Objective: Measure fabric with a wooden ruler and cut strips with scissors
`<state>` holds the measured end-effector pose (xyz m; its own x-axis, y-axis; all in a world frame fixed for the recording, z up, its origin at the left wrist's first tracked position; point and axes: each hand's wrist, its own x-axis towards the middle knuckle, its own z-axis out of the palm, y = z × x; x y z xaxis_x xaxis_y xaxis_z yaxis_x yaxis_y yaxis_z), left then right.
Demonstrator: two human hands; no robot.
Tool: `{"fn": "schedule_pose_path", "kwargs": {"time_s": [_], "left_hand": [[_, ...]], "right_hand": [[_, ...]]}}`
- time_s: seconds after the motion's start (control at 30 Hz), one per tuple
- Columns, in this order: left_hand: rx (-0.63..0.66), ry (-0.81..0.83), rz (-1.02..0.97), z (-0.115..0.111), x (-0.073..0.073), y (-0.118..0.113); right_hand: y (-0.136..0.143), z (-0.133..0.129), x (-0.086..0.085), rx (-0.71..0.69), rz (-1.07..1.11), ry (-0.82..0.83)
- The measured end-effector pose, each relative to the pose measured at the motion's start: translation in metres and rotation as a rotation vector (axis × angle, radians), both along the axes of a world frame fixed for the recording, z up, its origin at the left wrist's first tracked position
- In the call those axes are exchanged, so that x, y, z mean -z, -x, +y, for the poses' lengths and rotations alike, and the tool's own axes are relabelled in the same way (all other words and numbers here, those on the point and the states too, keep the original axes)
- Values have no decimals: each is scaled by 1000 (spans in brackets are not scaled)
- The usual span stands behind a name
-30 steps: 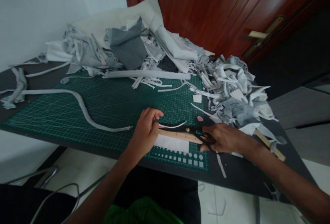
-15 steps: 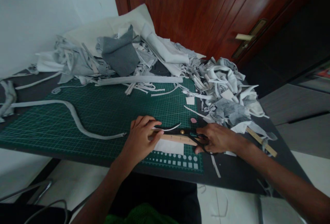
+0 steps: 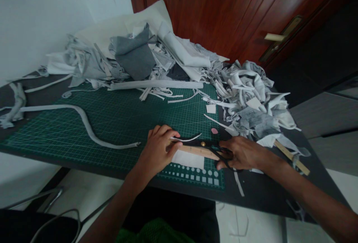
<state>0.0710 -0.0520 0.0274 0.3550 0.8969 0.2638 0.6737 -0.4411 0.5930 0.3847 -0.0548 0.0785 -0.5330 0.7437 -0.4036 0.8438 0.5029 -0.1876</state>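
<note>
Black scissors [image 3: 203, 144] are held in my right hand [image 3: 237, 152], its fingers around the handles and the blades pointing left. Their blades lie along the upper edge of a wooden ruler [image 3: 200, 152]. My left hand [image 3: 160, 148] pinches the ruler's left end together with the white fabric piece [image 3: 188, 158] beneath it, thumb on the near side. A thin white strip [image 3: 192, 138] curls away beyond the blades, beside the left fingertips. The blade tips are hidden by the left hand.
Under the work lies a green cutting mat [image 3: 112, 123] on a dark table [image 3: 265, 190]. A long grey fabric cord [image 3: 89, 129] curves at the left. Fabric scraps [image 3: 134, 58] pile up at the back and right, near another wooden stick [image 3: 292, 158]. Behind stands a wooden door [image 3: 212, 15].
The camera view has turned slightly, so everything appears a little further right. My hands, the scissors and the ruler keep nearly the same places on the mat.
</note>
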Motion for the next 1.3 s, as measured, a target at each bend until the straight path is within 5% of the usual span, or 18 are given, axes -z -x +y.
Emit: {"fn": "schedule_pose_path", "kwargs": {"time_s": [1.3], "left_hand": [[-43, -13, 45, -4, 1, 0]], "right_hand": [[-2, 1, 4, 23, 60, 16]]}}
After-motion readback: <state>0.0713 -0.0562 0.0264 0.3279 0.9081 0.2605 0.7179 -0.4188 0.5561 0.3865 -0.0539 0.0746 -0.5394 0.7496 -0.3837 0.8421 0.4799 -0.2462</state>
